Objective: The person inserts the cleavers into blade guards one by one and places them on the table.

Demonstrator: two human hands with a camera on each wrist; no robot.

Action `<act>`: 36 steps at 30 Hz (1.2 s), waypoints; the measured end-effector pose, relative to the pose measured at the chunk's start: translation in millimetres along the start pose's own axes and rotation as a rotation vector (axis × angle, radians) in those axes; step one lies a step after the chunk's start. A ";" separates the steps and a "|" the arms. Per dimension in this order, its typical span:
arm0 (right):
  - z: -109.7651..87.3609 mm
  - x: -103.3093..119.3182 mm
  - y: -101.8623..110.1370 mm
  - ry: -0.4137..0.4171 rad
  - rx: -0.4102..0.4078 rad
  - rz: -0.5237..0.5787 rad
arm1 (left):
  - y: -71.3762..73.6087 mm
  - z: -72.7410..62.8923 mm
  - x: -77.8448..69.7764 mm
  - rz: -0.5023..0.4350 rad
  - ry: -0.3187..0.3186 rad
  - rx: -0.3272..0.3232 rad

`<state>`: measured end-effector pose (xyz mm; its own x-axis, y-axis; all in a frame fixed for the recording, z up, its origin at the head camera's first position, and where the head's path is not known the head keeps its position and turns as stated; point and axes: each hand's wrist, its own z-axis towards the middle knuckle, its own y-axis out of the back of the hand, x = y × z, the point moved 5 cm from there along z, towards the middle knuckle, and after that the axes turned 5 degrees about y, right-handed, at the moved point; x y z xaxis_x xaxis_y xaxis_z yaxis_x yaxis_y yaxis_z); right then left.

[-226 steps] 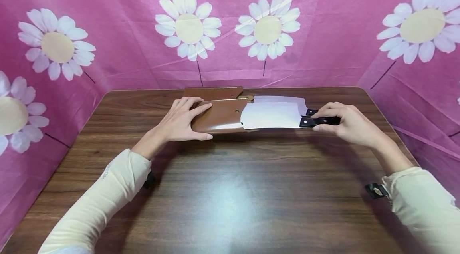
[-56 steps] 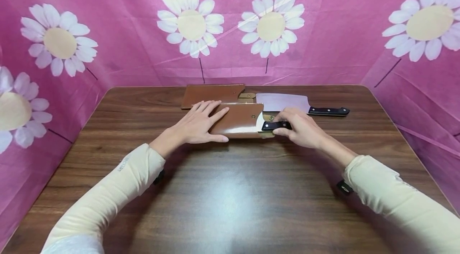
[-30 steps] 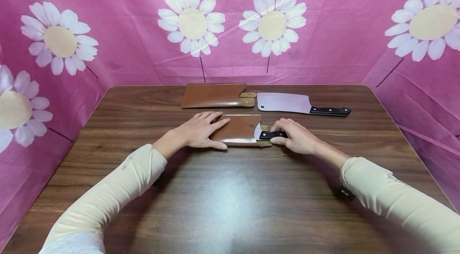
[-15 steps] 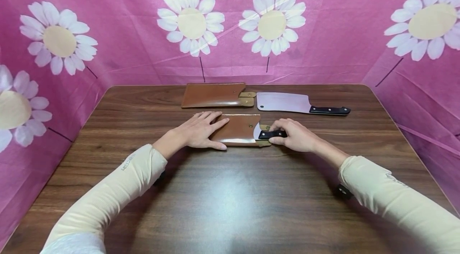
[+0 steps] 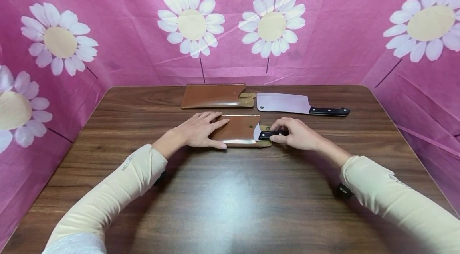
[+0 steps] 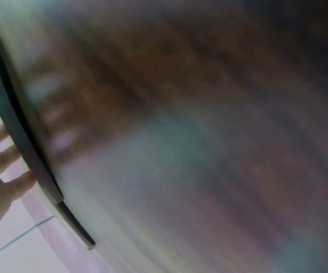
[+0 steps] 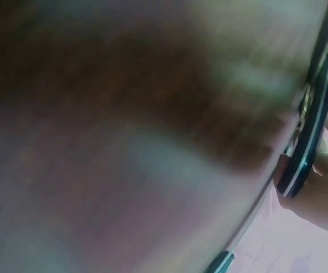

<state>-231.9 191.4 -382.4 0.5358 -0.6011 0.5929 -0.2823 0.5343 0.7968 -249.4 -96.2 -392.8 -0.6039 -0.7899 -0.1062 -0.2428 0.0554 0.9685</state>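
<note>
A brown leather knife sheath [image 5: 240, 128] lies nearest me among the items on the table. My left hand [image 5: 199, 130] rests on its left end, fingers spread and straight. Inside the sheath is a cleaver; only a sliver of blade [image 5: 256, 131] and its black riveted handle [image 5: 265, 135] show. With thumb and fingers, my right hand [image 5: 300, 134] holds that handle, covering its end. The sheath's tan straps lie unfastened beside it. In the left wrist view, my fingers [image 6: 7, 156] lie over the sheath edge [image 6: 24, 142]; the right wrist view shows the handle [image 7: 314, 125] within my grip.
Behind lies a second brown sheath [image 5: 212, 96] with its strap [image 5: 248, 95] undone. To its right is a bare cleaver [image 5: 284, 102], its black handle [image 5: 330, 111] pointing right. A pink daisy-print cloth [image 5: 230, 38] hangs behind the wooden table [image 5: 201, 202].
The near cleaver has slid leftward into its sheath up to the handle. Sheath and cleaver then came slightly towards me. Lately my right hand has shifted a little along the handle.
</note>
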 end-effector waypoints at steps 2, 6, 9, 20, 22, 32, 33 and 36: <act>0.4 -2.0 4.2 -0.012 -0.014 0.013 | 3.3 0.7 1.6 -0.007 -0.004 -0.023; 1.9 -7.6 16.1 -0.047 -0.021 0.024 | 12.7 2.9 7.2 -0.007 -0.012 -0.088; 3.7 -15.4 30.1 -0.056 -0.035 0.026 | 20.7 5.6 13.1 -0.006 -0.003 -0.135; -0.2 -47.8 73.5 -0.072 -0.116 -0.055 | 36.9 23.7 37.1 -0.046 0.083 -0.219; -2.7 -54.1 76.7 -0.097 -0.119 -0.061 | 37.4 28.3 41.8 -0.050 0.100 -0.222; -10.0 -81.7 93.0 -0.171 -0.139 -0.077 | 46.3 52.3 60.9 -0.062 0.152 -0.239; -9.9 -83.7 94.4 -0.172 -0.139 -0.078 | 46.7 54.3 61.7 -0.065 0.152 -0.238; -9.8 -87.8 97.9 -0.181 -0.138 -0.083 | 46.5 60.2 64.2 -0.075 0.157 -0.231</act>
<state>-298.7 302.2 -357.6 0.3976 -0.7365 0.5473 -0.1250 0.5474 0.8275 -345.2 -107.6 -368.1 -0.4616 -0.8724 -0.1606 -0.0922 -0.1329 0.9868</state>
